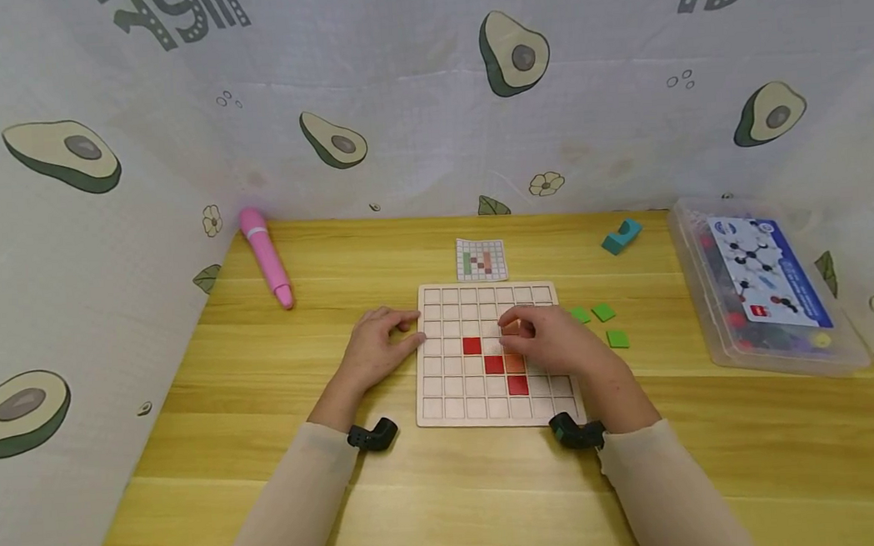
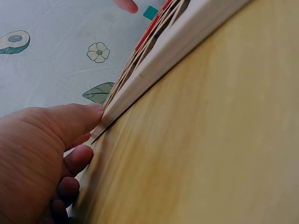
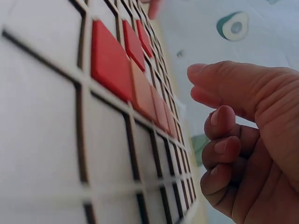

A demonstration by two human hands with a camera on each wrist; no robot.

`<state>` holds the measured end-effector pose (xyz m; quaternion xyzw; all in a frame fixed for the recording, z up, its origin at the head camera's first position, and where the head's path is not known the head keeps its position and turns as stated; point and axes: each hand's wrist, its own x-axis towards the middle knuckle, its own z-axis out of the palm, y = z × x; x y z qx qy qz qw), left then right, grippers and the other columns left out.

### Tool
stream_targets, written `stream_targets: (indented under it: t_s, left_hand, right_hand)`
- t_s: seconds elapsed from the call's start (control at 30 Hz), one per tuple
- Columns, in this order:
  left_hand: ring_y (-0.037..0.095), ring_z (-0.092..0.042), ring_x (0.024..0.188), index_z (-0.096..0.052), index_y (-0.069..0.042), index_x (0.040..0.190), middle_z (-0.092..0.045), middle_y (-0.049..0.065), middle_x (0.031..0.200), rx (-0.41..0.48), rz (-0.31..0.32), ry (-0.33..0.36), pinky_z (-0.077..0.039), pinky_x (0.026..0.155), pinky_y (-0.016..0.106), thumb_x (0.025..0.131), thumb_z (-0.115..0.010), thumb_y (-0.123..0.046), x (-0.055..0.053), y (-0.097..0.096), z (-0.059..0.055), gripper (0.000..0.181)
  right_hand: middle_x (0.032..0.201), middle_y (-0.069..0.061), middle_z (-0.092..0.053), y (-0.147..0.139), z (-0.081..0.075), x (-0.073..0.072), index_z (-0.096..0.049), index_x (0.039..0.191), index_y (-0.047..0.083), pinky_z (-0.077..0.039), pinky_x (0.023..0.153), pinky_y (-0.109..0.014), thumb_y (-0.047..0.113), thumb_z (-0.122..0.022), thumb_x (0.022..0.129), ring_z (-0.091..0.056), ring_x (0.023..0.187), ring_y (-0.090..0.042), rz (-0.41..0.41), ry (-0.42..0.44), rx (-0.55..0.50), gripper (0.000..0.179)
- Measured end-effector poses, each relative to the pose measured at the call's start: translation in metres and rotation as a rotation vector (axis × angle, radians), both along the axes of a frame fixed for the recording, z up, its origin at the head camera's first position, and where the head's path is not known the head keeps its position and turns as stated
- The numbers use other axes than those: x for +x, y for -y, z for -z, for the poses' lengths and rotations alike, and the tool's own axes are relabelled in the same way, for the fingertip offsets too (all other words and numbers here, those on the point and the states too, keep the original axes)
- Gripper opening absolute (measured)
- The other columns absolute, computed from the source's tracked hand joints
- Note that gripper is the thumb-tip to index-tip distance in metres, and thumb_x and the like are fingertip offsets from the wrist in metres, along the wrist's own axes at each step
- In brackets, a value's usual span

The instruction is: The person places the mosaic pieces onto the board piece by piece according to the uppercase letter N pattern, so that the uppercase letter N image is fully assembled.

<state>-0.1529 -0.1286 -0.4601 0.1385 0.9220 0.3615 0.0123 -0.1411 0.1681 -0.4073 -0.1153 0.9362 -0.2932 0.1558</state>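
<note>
A square wooden grid board (image 1: 444,387) lies on the table between both hands. Three red tiles (image 1: 517,385) sit in its cells on a diagonal, and orange tiles (image 3: 142,93) fill a line of cells beginning at the nearest red one. My left hand (image 1: 376,349) touches the board's left edge with thumb and index fingertips. Over the board's right half is my right hand (image 1: 554,338), thumb and index finger extended near each other, other fingers curled; nothing shows between the fingertips in the right wrist view. It partly hides the orange tiles in the head view.
Behind the board lies a patterned grid card (image 1: 481,259). Three loose green tiles (image 1: 617,339) are to the right, with a teal block (image 1: 621,237) farther back. A clear plastic case (image 1: 768,286) stands at far right, a pink wand-shaped object (image 1: 266,257) at back left.
</note>
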Motion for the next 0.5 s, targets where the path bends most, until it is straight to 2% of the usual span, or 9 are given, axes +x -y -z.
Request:
stream_targets:
  t_s: [0.17,0.37,0.5]
  left_hand:
    - [0.022,-0.057,0.101,-0.072,-0.016,0.128,-0.068,0.001,0.101,-0.007,0.001,-0.003,-0.046,0.092,0.039,0.094,-0.074,-0.034,-0.001,0.000,0.000,0.038]
    - [0.022,-0.057,0.101,-0.073,-0.016,0.127,-0.068,0.001,0.101,-0.004,0.000,-0.009,-0.046,0.091,0.038,0.094,-0.074,-0.033,0.000,0.000,-0.001,0.038]
    - [0.022,-0.057,0.100,-0.073,-0.016,0.127,-0.068,0.001,0.100,0.000,-0.001,-0.008,-0.046,0.091,0.038,0.094,-0.075,-0.033,0.001,-0.001,-0.002,0.037]
  right_hand:
    - [0.081,-0.004,-0.053,-0.027,-0.005,0.000,-0.067,0.124,0.013,-0.038,0.059,-0.029,0.029,-0.067,0.099,-0.048,0.069,-0.019,0.054,0.024,-0.013,0.029]
    - [0.083,-0.005,-0.053,-0.056,-0.005,0.001,-0.067,0.123,0.011,-0.039,0.063,-0.031,0.028,-0.066,0.100,-0.048,0.072,-0.020,0.103,0.000,0.016,0.029]
    - [0.088,-0.006,-0.056,-0.073,-0.002,0.003,-0.067,0.126,0.012,-0.040,0.065,-0.032,0.030,-0.066,0.100,-0.049,0.076,-0.021,0.141,0.017,0.030,0.031]
